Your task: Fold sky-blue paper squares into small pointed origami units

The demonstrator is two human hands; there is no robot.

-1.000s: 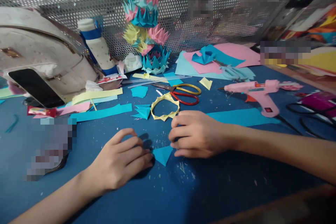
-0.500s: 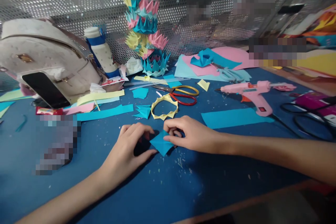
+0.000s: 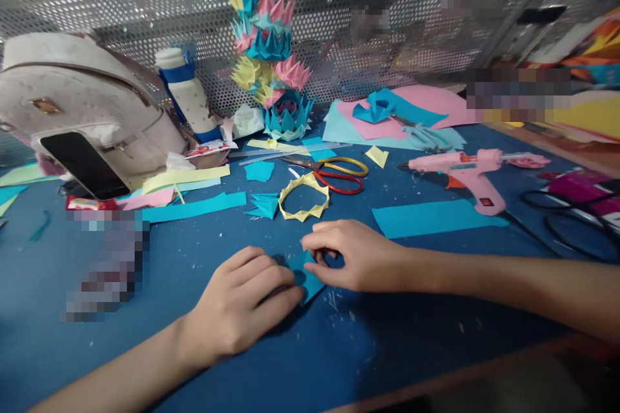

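A small blue paper piece [image 3: 312, 285] lies on the blue table between my hands, partly covered by them. My left hand [image 3: 249, 300] rests with its fingers curled and pressed together on the paper's left side. On the right side, my right hand [image 3: 349, 255] pinches the paper's upper part between thumb and fingers. Just beyond them sits a yellow folded paper ring [image 3: 304, 216], with a pointed blue folded piece [image 3: 265, 205] at its left. Scissors with red and yellow handles [image 3: 334, 174] lie behind the ring.
A pink glue gun [image 3: 484, 190] and a blue strip [image 3: 436, 217] are on the right. Behind stand a folded-paper tower [image 3: 276, 45] and a bottle [image 3: 186, 93]. At left, a phone [image 3: 84, 164] leans on a white backpack [image 3: 82, 90]. Coloured sheets [image 3: 455, 103] lie at the back right.
My left hand has moved right, over the left side of the blue paper, and its fingers have closed. The paper has turned slightly and is more covered. My right hand has shifted slightly down.
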